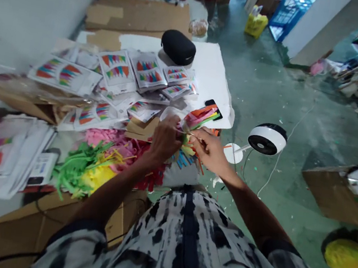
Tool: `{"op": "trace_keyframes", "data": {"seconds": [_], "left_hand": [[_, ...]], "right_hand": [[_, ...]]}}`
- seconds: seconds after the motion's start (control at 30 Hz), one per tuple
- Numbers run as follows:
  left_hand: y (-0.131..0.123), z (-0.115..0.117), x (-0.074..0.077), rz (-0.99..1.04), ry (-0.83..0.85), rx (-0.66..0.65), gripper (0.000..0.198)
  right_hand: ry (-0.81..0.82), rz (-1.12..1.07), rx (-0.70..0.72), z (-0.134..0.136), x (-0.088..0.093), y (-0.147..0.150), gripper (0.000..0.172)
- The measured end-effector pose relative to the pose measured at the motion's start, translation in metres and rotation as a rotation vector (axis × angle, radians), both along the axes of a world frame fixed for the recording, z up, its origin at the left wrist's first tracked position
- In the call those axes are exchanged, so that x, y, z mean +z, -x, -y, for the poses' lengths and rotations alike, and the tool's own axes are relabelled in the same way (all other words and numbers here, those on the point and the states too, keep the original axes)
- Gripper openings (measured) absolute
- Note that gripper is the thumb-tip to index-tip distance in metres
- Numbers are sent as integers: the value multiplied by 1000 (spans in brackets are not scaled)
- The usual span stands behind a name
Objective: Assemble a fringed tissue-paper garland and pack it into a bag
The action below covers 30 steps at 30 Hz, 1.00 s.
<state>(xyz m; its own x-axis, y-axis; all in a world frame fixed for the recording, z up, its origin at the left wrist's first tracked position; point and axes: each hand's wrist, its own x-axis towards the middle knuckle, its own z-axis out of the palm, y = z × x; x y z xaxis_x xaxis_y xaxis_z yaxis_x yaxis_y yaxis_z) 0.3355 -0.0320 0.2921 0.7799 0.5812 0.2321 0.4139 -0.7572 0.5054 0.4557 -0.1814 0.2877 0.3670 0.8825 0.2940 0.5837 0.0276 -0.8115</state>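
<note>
A bundle of coloured paper strips (204, 116), orange, pink, yellow and green, sticks up between my two hands at the table's edge. My left hand (166, 139) is closed round the bundle's lower part. Close beside it, my right hand (208, 150) has its fingers pinched together at the bundle; whatever thin thing they hold is too small to make out. Loose strips in blue and orange (185, 158) hang just below the hands. To the left lie heaps of green strips (81, 164), yellow strips (99, 178) and pink strips (107, 137).
Flat packs printed with coloured tassels (146, 71) cover the table. Behind them sits a black case (178, 48); a phone (215, 109) lies near the right edge. A white fan (267, 139) stands at right, its cable on the floor. Paper stacks (8, 157) lie at left.
</note>
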Motion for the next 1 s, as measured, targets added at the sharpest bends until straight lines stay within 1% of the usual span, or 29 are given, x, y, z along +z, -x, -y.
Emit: {"op": "trace_keyframes", "data": {"seconds": [0.07, 0.1, 0.17, 0.23, 0.3, 0.37, 0.43, 0.5, 0.63, 0.73, 0.8, 0.9, 1.0], "left_hand": [[-12, 21, -16, -86, -165, 114, 14], [-18, 32, -25, -139, -213, 149, 13], [-28, 52, -41, -250, -254, 185, 17], [-39, 71, -55, -323, -258, 181, 19], [-52, 89, -68, -360, -255, 147, 21], [-65, 107, -79, -382, -243, 110, 26], [-77, 123, -88, -399, -206, 88, 31], [-87, 137, -95, -406, -147, 52, 37], [-100, 162, -107, -383, -53, -56, 48], [-109, 178, -121, -349, -72, -55, 50], [-115, 185, -132, -326, -82, -26, 49], [-124, 189, -147, -326, -13, 30, 46], [-131, 187, -154, -355, 65, 38, 46]], "right_hand": [[72, -40, -71, 4, -15, 14, 33], [117, -93, -124, 5, -24, 18, 37], [168, -240, -269, 7, -45, 18, 45], [174, -416, -360, 10, -68, 10, 52], [172, -582, -404, 17, -90, -4, 58], [178, -656, -453, 29, -108, -18, 60], [193, -625, -500, 44, -123, -30, 59], [209, -568, -514, 62, -134, -39, 57], [265, -478, -496, 95, -149, -55, 53], [309, -423, -517, 114, -157, -67, 56], [324, -389, -540, 121, -163, -75, 61], [339, -319, -594, 124, -176, -85, 71], [335, -285, -651, 119, -193, -89, 73]]}}
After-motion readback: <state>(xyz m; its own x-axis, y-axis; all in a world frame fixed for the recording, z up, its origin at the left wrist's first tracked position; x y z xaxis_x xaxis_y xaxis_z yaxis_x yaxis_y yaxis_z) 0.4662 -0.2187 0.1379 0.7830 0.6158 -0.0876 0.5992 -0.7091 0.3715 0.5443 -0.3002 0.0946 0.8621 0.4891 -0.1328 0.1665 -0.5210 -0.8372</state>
